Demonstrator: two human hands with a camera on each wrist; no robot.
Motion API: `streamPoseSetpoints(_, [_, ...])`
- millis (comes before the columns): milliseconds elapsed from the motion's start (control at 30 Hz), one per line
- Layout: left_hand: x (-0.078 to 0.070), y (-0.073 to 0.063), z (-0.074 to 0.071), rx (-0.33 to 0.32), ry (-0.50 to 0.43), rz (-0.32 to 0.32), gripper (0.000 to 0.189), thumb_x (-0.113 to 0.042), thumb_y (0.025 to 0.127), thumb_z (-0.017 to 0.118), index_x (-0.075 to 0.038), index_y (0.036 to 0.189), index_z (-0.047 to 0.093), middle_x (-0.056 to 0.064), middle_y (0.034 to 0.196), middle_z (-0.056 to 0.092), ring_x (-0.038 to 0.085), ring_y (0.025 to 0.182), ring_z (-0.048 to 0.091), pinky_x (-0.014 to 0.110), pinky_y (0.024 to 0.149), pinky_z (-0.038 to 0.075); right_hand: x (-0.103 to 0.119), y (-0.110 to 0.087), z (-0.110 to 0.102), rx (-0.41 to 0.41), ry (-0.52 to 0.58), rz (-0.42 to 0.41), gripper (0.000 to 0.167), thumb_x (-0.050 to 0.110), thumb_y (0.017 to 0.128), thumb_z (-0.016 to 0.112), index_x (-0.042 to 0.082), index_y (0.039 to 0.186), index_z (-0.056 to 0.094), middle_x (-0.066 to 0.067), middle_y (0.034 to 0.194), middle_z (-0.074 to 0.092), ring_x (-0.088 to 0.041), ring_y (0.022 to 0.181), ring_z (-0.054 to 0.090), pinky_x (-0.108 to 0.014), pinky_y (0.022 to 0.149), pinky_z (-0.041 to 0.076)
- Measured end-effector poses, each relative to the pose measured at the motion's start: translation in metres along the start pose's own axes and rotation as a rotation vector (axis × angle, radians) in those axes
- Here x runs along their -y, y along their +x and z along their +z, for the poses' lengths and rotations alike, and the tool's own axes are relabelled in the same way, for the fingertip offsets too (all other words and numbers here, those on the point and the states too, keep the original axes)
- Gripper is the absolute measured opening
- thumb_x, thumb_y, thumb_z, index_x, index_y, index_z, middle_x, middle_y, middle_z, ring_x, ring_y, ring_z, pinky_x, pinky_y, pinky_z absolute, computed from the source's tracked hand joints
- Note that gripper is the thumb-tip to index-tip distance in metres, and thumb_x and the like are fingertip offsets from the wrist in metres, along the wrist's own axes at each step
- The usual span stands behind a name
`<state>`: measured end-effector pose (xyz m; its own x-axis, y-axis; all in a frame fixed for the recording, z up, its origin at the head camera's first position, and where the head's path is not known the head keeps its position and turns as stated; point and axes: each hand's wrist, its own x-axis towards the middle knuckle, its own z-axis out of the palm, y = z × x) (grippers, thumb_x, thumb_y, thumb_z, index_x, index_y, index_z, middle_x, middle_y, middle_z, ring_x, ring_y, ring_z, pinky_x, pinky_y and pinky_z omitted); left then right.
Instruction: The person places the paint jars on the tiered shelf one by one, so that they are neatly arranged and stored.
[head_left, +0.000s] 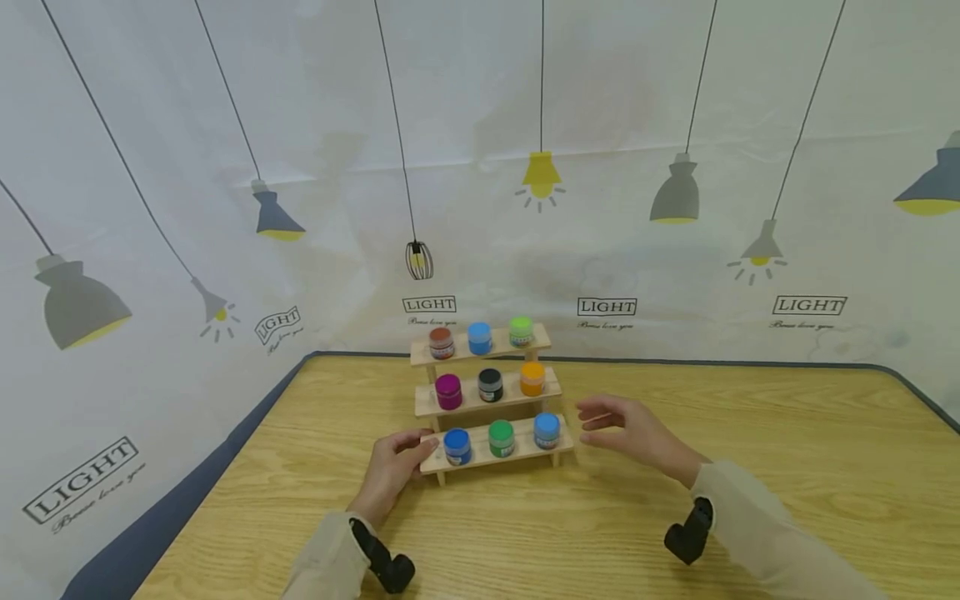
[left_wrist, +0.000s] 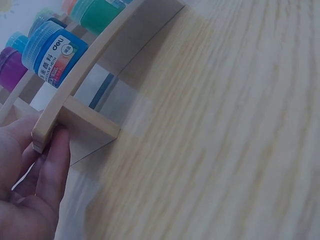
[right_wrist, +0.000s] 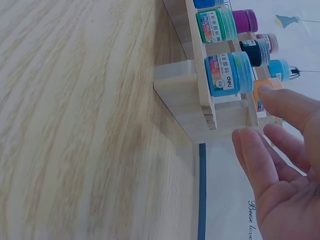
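A three-step wooden rack (head_left: 525, 455) stands on the table with several small paint jars in rows of three. Its lowest step carries a dark blue jar (head_left: 457, 447), a green jar (head_left: 501, 438) and a light blue jar (head_left: 547, 431). My left hand (head_left: 393, 467) pinches the left end of that step, thumb above and fingers beneath, as the left wrist view shows. Off the rack's right end, my right hand (head_left: 630, 433) hovers with fingers loosely bent and nothing in them. In the right wrist view, a gap separates its fingertips (right_wrist: 248, 137) from the wood.
The middle step bears purple (head_left: 448, 392), black (head_left: 491, 385) and orange (head_left: 532, 379) jars; the top one has brown, blue and lime jars. Behind the wood-grain table (head_left: 750, 467) hangs a pale curtain (head_left: 480, 208) printed with lamps. Dark edging borders the table.
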<state>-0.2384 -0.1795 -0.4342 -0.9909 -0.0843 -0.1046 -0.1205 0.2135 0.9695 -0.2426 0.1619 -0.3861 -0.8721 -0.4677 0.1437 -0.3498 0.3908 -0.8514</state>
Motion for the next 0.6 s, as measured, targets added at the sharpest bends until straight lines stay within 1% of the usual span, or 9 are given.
streamPoseSetpoints(100, [-0.001,0.000,0.001,-0.004,-0.001,-0.008,0.035,-0.021,0.084,0.062,0.001,0.111,0.060,0.008,0.095,0.058,0.012,0.066,0.048,0.027,0.057,0.044,-0.003,-0.005,-0.004,-0.014,0.003,-0.008,0.047,0.018,0.083,0.063,-0.006,0.121,0.047,-0.026,0.112,0.052,-0.031,0.098,0.055,-0.031,0.078,0.046])
streamPoseSetpoints(367, [-0.001,-0.003,0.000,-0.017,0.028,0.021,0.039,-0.028,0.080,0.065,-0.002,0.109,0.062,0.007,0.097,0.060,0.012,0.070,0.051,0.027,0.058,0.045,-0.007,-0.015,-0.010,-0.024,0.017,-0.034,0.047,0.015,0.083,0.063,-0.010,0.120,0.047,-0.027,0.109,0.053,-0.031,0.095,0.056,-0.025,0.076,0.046])
streamPoseSetpoints(500, [-0.002,-0.002,-0.002,-0.003,0.033,0.001,0.039,-0.029,0.080,0.066,-0.003,0.108,0.062,0.007,0.097,0.060,0.012,0.071,0.051,0.027,0.059,0.046,-0.011,-0.020,-0.014,-0.029,0.017,-0.045,0.048,0.014,0.082,0.063,-0.012,0.119,0.046,-0.028,0.107,0.053,-0.032,0.094,0.056,-0.024,0.075,0.046])
streamPoseSetpoints(600, [-0.004,-0.002,-0.003,0.006,0.037,-0.008,0.038,-0.028,0.080,0.066,-0.002,0.108,0.062,0.007,0.097,0.060,0.012,0.072,0.053,0.027,0.060,0.047,-0.013,-0.024,-0.017,-0.039,0.016,-0.022,0.048,0.015,0.082,0.063,-0.011,0.119,0.047,-0.028,0.108,0.053,-0.033,0.094,0.056,-0.024,0.074,0.047])
